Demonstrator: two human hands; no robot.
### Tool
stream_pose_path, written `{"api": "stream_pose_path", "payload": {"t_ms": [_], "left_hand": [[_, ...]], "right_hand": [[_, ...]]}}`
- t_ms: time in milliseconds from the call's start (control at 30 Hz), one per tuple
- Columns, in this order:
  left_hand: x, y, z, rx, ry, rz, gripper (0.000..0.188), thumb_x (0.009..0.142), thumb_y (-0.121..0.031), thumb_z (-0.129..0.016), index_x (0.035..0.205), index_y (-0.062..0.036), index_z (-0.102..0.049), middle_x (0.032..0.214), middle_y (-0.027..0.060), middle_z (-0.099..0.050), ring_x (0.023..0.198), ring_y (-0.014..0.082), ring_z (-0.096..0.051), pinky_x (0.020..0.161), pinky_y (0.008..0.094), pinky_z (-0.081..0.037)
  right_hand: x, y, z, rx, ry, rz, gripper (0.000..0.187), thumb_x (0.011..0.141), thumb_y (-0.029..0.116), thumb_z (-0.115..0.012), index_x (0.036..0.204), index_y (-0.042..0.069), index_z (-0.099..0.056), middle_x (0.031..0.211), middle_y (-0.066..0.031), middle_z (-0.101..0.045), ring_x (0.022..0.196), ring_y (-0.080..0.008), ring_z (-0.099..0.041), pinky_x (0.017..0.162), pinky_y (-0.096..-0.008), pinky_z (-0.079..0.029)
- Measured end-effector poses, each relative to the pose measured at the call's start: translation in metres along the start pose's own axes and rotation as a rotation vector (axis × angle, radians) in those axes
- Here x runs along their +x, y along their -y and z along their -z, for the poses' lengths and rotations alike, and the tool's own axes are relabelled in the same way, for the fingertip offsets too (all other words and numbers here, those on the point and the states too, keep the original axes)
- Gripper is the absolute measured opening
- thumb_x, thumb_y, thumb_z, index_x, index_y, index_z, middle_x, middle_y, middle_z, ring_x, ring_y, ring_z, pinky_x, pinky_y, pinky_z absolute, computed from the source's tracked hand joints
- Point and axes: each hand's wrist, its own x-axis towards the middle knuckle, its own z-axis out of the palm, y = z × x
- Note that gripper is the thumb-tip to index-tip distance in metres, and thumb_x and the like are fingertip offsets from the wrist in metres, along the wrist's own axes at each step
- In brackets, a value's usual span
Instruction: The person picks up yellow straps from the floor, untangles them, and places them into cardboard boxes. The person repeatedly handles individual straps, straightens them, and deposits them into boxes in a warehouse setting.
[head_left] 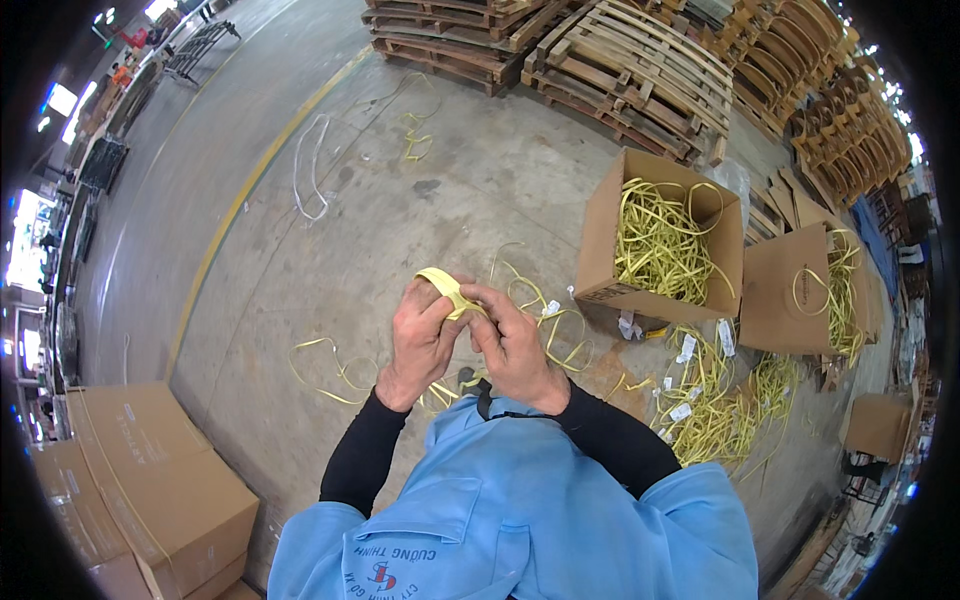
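Observation:
A yellow strap (440,280) is looped over the fingers of my left hand (411,332), which is closed on it in front of my body. My right hand (518,345) meets it from the right, its fingers pinching the same strap. Where the fingers overlap, the strap is partly hidden. Below and behind the hands, loose yellow strapping (560,345) trails over the concrete floor (330,255). An open cardboard box (605,215) full of tangled yellow strapping stands ahead to the right.
Right of that box is a second cardboard box (785,290) with strapping. A strapping heap with white tags (710,405) lies before them. Wooden pallets (635,75) are stacked at the back. Closed cartons (165,480) stand at near left. A yellow line (237,205) crosses the floor.

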Motion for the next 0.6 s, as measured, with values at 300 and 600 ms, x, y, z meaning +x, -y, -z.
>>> {"api": "stream_pose_path", "payload": {"t_ms": [300,600], "left_hand": [[0.013,-0.027,0.055,-0.382,0.550,-0.426,0.037,0.074,-0.025,-0.075,0.064,-0.0080,-0.043,0.059,0.0050,-0.042,0.050,0.0248,-0.049,0.046,0.0374,-0.037],[0.040,-0.069,0.068,-0.592,0.797,-0.563,0.039,0.086,-0.027,-0.068,0.065,-0.0086,-0.040,0.061,0.0029,-0.042,0.049,0.0216,-0.047,0.044,0.0341,-0.033]], "right_hand": [[0.015,-0.006,0.061,0.365,0.495,-0.438,0.038,0.094,0.019,-0.066,0.125,-0.002,-0.059,0.088,-0.0035,-0.066,0.077,-0.0092,-0.062,0.066,-0.0262,-0.051],[0.040,0.005,0.069,0.358,0.883,-0.477,0.021,0.094,0.016,-0.064,0.104,-0.002,-0.065,0.086,-0.0030,-0.066,0.076,-0.0085,-0.060,0.069,-0.0250,-0.050]]}}
